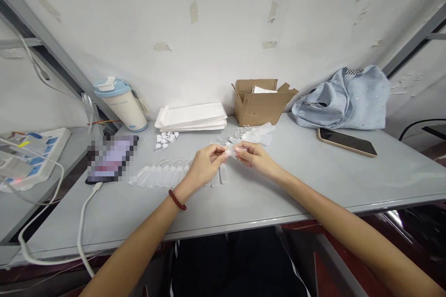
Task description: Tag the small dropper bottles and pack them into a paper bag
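Both hands meet over the middle of the grey table. My left hand [208, 163], with a dark red bead bracelet at the wrist, pinches a small whitish translucent piece [230, 151]. The fingers of my right hand [255, 157] are closed on the same piece from the other side. A row of flat translucent pieces with white strings [163, 175] lies to the left, partly hidden by my left hand. Behind my hands is a loose pile of similar pieces [259, 134]. Several small white parts [166, 138] sit in a cluster at the back left.
Along the wall stand a bottle [121, 104], stacked white sheets [191, 117], a cardboard box [261, 109] and a light blue bag [362, 97]. A dark phone [346, 142] lies right; a cabled phone [113, 158] and a power strip [38, 160] are left.
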Tool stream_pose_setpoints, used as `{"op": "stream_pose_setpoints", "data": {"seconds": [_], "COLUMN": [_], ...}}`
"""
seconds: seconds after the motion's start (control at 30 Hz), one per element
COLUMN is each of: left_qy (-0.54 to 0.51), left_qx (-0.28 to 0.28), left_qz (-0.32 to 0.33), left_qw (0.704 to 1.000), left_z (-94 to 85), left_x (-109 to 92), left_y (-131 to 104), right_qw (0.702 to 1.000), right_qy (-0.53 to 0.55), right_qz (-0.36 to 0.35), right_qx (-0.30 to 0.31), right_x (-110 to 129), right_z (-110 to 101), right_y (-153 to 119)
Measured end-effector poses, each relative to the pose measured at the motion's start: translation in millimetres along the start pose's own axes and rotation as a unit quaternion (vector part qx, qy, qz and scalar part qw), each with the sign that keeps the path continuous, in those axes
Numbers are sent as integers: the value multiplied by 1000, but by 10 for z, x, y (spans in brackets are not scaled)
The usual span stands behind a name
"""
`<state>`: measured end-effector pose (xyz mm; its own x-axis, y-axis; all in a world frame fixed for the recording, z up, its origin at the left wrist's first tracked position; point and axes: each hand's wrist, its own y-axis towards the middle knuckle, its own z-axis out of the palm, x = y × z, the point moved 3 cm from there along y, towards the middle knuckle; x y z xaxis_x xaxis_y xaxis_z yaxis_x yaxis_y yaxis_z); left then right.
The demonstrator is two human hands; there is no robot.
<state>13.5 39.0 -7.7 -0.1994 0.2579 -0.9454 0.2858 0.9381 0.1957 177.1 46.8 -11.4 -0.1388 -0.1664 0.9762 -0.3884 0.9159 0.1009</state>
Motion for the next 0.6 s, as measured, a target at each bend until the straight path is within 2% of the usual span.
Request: {"op": "stream_pose_setpoints", "data": {"seconds": [0.17,0.3,0.4,0.6], "left_qy": [5,-21,2,68], "left_qx": [-19,11,34,23], "left_qz": [34,-16,-42,-48], "left_qw": [999,1000,999,996], "left_z": [-15,-42,-41,2], "left_x": [-14,-40,-62,-56], "left_y": [3,18,7,-32], "right_qw": [1000,1000,1000,1000], "right_qy": [17,9,6,18], "right_qz": [1,-5,-10,7], "right_qx": [4,9,10,12], "right_x": [21,21,30,40], "right_z": [5,12,16,21], "right_y": [-2,-13,-19,-25]}}
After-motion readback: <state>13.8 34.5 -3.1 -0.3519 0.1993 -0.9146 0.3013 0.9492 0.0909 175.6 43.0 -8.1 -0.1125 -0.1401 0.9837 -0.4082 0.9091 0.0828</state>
